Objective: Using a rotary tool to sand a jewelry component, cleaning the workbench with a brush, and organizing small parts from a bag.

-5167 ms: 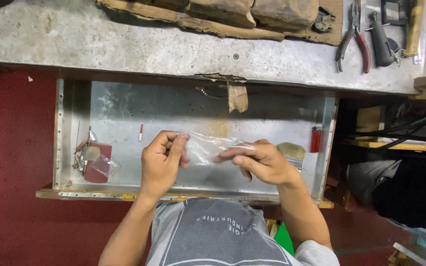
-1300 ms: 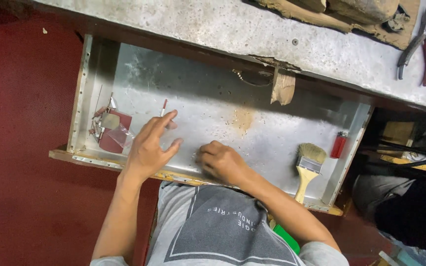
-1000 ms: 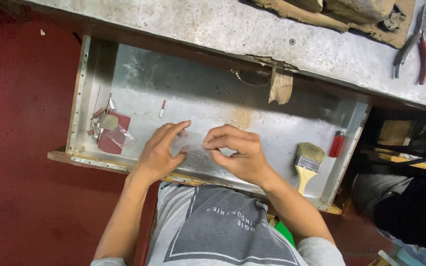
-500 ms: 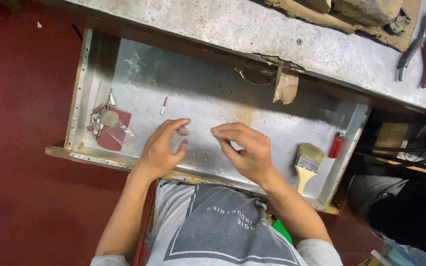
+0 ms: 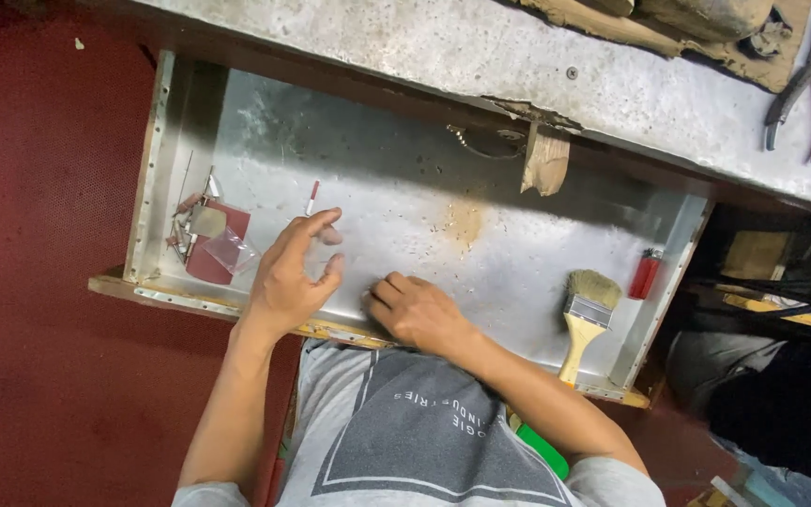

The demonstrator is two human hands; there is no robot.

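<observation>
Both hands inside the open metal drawer (image 5: 481, 216) under the counter (image 5: 518, 66). Left hand (image 5: 295, 272) hovers, fingers loosely spread, holding nothing, near a small red-tipped pin (image 5: 312, 197). Right hand (image 5: 417, 310) curled, knuckles down on the drawer floor near the front edge; can't tell if it grips anything. Looks like feeling over the floor for small bits. Paintbrush (image 5: 584, 314) and red lighter (image 5: 645, 274) lie at right, a pile of small parts (image 5: 206, 239) at left.

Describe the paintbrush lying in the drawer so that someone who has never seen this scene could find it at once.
Start at the open metal drawer under the grey workbench and go to its right end. The paintbrush lies there near the front edge, bristles pointing away from the person. Its pale wooden handle and tan bristles set it apart from the small red lighter beside it.
</observation>
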